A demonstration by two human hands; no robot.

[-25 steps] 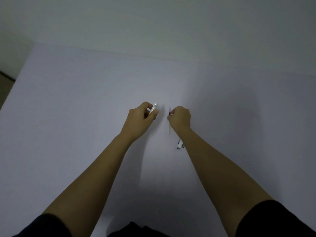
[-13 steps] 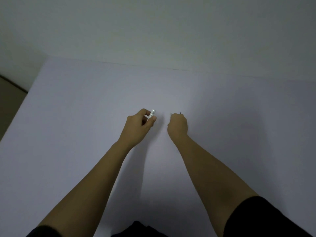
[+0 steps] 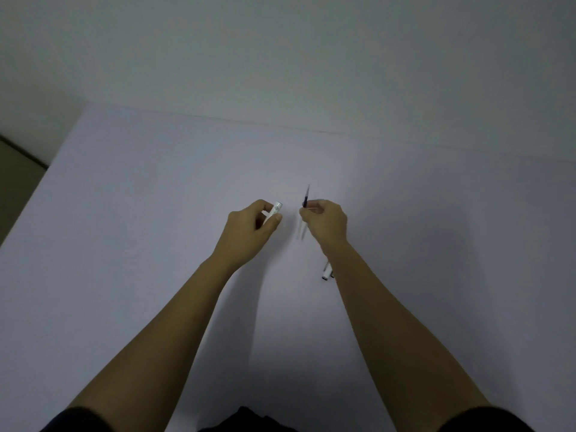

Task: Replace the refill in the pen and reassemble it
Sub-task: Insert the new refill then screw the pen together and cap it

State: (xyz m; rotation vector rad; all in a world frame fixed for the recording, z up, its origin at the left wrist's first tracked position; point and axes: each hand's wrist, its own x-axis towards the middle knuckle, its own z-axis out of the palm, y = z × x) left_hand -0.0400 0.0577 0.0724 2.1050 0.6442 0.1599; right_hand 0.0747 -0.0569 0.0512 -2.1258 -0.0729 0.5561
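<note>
My left hand is closed around a white pen barrel, whose open end points up and to the right. My right hand pinches a thin refill with a dark tip; the refill stands nearly upright and its pale lower part shows blurred below my fingers. The two hands are a short gap apart above the white table. Another white pen part lies on the table, partly hidden by my right forearm.
The table's left edge runs diagonally with darker floor beyond it. A plain wall rises behind the table's far edge. Dark sleeves show at the bottom of the view.
My right hand has lifted the refill so more of its dark tip shows above my fingers. The white part under my right forearm is visible again. My left hand holds the barrel much as before.
</note>
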